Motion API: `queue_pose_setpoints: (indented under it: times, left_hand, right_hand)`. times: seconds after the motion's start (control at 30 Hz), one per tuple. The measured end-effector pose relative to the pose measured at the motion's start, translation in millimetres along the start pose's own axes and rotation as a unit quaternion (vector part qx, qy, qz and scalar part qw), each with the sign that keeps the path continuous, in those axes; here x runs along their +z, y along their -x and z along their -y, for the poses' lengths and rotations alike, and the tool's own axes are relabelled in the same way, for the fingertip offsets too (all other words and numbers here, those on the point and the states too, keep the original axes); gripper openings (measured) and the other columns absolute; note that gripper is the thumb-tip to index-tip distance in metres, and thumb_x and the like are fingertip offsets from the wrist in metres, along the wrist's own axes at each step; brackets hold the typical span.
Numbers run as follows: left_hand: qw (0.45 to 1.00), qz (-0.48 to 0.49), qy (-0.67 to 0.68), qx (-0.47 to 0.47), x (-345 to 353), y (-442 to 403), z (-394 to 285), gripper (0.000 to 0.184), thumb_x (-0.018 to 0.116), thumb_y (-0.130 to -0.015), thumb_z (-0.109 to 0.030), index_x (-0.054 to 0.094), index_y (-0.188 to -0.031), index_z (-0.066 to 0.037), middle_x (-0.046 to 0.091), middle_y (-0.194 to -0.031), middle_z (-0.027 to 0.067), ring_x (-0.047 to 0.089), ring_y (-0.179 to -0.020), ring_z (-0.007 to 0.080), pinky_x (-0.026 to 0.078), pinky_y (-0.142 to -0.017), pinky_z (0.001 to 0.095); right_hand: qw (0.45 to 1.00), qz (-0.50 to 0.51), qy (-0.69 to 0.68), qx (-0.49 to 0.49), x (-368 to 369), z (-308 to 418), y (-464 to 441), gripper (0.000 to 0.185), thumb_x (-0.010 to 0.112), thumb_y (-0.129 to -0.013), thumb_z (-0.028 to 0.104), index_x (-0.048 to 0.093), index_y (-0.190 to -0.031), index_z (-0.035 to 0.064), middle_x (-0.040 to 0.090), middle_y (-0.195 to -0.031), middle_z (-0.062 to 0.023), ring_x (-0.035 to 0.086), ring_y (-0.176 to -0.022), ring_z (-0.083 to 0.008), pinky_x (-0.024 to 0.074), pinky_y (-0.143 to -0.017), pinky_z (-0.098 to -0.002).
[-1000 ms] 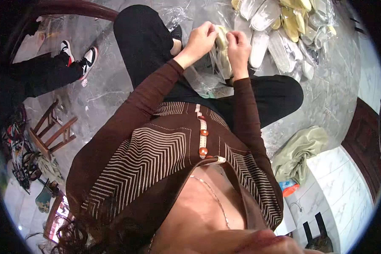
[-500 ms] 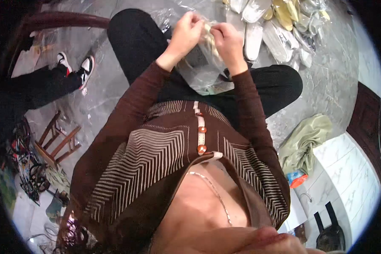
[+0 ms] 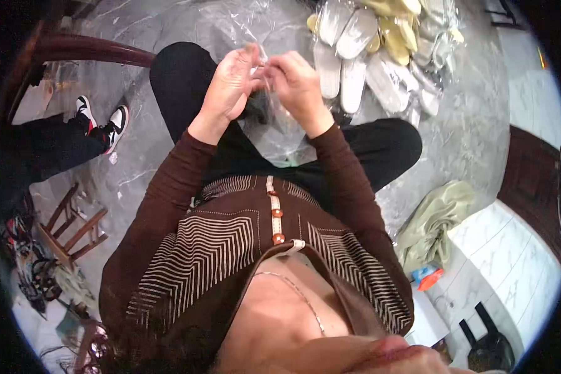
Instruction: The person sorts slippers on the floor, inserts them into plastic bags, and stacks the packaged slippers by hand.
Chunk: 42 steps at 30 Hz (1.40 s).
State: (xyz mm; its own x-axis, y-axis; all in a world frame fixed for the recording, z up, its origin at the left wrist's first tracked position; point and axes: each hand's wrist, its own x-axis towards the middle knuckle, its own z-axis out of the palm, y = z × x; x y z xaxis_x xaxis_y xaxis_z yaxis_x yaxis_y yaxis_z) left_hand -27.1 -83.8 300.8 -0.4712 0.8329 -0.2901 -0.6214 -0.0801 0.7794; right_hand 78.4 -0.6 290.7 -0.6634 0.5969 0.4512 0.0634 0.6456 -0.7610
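Crumpled clear plastic bag (image 3: pixel 277 112) hangs between my hands over my lap, its film shiny and see-through. My left hand (image 3: pixel 230 84) has its palm turned partly towards me, and its fingertips hold the bag's upper edge. Close beside it, my right hand (image 3: pixel 296 87) pinches the same film with curled fingers. The fingertips of both hands almost touch. Whatever lies inside the bag is hard to make out behind my right hand. More clear plastic (image 3: pixel 280 149) rests between my crossed legs.
White slippers (image 3: pixel 353 84) and yellow slippers (image 3: pixel 397 38), many in clear bags, lie heaped on the grey floor at upper right. Another person's shoes (image 3: pixel 116 129) stand at left, near a small wooden stool (image 3: pixel 75 234). Green cloth (image 3: pixel 439 218) lies bunched at right.
The view has shifted, so the surroundings sit lower and further left. My left hand has turned its palm more into view, its fingers straighter. A pale yellowish item between my hands no longer shows.
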Motion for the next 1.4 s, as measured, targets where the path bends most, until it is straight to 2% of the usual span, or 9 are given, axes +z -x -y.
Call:
queue_pose_setpoints:
  times: [0.3,0.43,0.53,0.7,0.87,1.07,1.2,1.3,1.4]
  left_hand:
    - [0.995,0.063,-0.081,0.004,-22,-59,-47,0.016,0.056,-0.081,-0.011,0.052,-0.091,0.000,0.055,-0.076,0.0030,0.053,-0.062,0.0090,0.043,-0.055,0.0203]
    - [0.976,0.153,-0.150,0.038,-22,-87,-96,0.013,0.053,-0.080,-0.006,0.054,-0.092,-0.002,0.058,-0.078,0.0034,0.055,-0.067,0.0091,0.046,-0.060,0.0216]
    - [0.978,0.060,-0.193,0.051,-19,-110,-109,0.016,0.054,-0.079,-0.011,0.056,-0.090,0.001,0.059,-0.074,0.0069,0.056,-0.063,0.0135,0.045,-0.056,0.0250]
    - [0.987,0.074,-0.087,0.115,-31,-120,-126,0.015,0.053,-0.078,-0.007,0.055,-0.091,0.000,0.057,-0.072,0.0040,0.054,-0.060,0.0106,0.042,-0.052,0.0219]
    - [0.990,0.006,-0.109,0.089,-36,-145,-123,0.009,0.053,-0.076,-0.005,0.056,-0.084,-0.001,0.056,-0.068,0.0031,0.051,-0.057,0.0095,0.040,-0.051,0.0210]
    - [0.988,0.075,-0.132,-0.037,-47,-142,-81,0.012,0.054,-0.080,-0.007,0.055,-0.091,-0.002,0.058,-0.079,0.0034,0.056,-0.069,0.0105,0.046,-0.063,0.0233]
    - [0.993,0.025,-0.106,-0.049,-53,-161,-73,0.011,0.055,-0.080,-0.008,0.056,-0.089,-0.002,0.058,-0.079,0.0033,0.056,-0.071,0.0108,0.045,-0.064,0.0232]
    - [0.994,0.002,-0.098,-0.042,-59,-171,-74,0.012,0.056,-0.079,-0.009,0.056,-0.089,-0.002,0.058,-0.079,0.0032,0.056,-0.071,0.0108,0.045,-0.065,0.0232]
    - [0.994,-0.014,-0.096,-0.041,-67,-175,-73,0.012,0.056,-0.079,-0.009,0.056,-0.090,-0.002,0.058,-0.079,0.0030,0.055,-0.070,0.0106,0.045,-0.064,0.0232]
  right_hand:
    - [0.993,0.040,0.035,-0.103,8,-3,-47,0.010,0.056,-0.075,0.000,0.059,-0.084,0.0016,0.057,-0.074,-0.0076,0.057,-0.066,-0.0166,0.0456,-0.058,-0.0266]
    - [0.988,-0.041,-0.137,0.062,-13,-44,-62,0.014,0.052,-0.083,0.006,0.059,-0.092,0.0007,0.060,-0.083,-0.0051,0.057,-0.071,-0.0120,0.0463,-0.063,-0.0239]
    - [0.957,-0.104,-0.158,0.220,-27,-139,-53,0.019,0.050,-0.084,0.011,0.058,-0.098,0.0000,0.060,-0.083,-0.0048,0.057,-0.070,-0.0109,0.0456,-0.063,-0.0225]
    - [0.905,-0.086,-0.033,0.414,-55,-293,0,0.027,0.055,-0.079,0.015,0.056,-0.100,-0.0014,0.059,-0.080,-0.0051,0.056,-0.066,-0.0114,0.0436,-0.055,-0.0227]
    - [0.853,-0.113,0.011,0.510,-61,-358,26,0.031,0.055,-0.078,0.016,0.053,-0.104,-0.0015,0.058,-0.082,-0.0073,0.056,-0.069,-0.0143,0.0439,-0.054,-0.0258]
    - [0.705,-0.172,-0.081,0.684,-70,-394,31,0.047,0.063,-0.075,0.028,0.049,-0.108,-0.0028,0.053,-0.097,-0.0180,0.052,-0.082,-0.0272,0.0467,-0.064,-0.0383]
    - [0.667,-0.181,-0.213,0.690,-48,-420,27,0.048,0.063,-0.076,0.025,0.046,-0.111,-0.0027,0.052,-0.100,-0.0166,0.050,-0.083,-0.0310,0.0461,-0.069,-0.0426]
    - [0.622,-0.350,-0.337,0.615,-16,-419,17,0.030,0.059,-0.078,0.015,0.050,-0.104,0.0013,0.054,-0.094,-0.0127,0.051,-0.077,-0.0266,0.0439,-0.061,-0.0428]
    - [0.646,-0.325,-0.356,0.592,0,-402,9,0.035,0.055,-0.081,0.015,0.045,-0.112,0.0019,0.052,-0.102,-0.0122,0.049,-0.088,-0.0279,0.0433,-0.070,-0.0458]
